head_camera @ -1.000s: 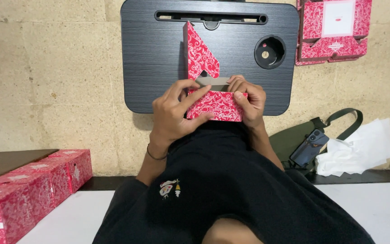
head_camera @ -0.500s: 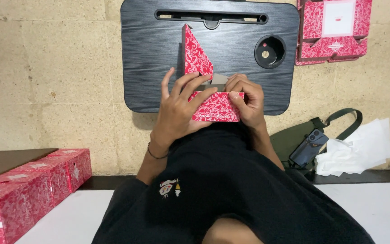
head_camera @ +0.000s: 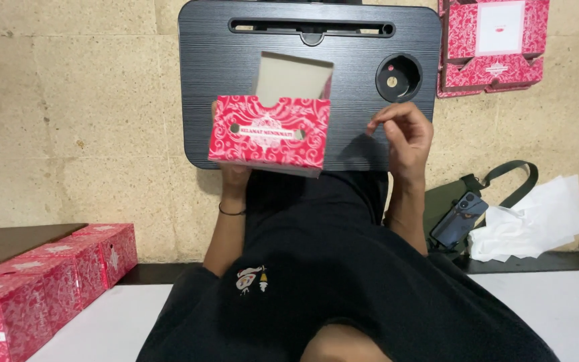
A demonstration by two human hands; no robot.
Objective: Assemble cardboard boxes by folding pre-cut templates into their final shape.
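Raised, squared-up red patterned box [head_camera: 269, 132]

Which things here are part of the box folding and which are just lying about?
In use: red box held up by left hand; right hand free; black lap desk; flat boxes; finished boxes.
Lying about: phone, green bag, white paper.

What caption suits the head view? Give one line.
Left hand holds an open red patterned box over a black lap tray.
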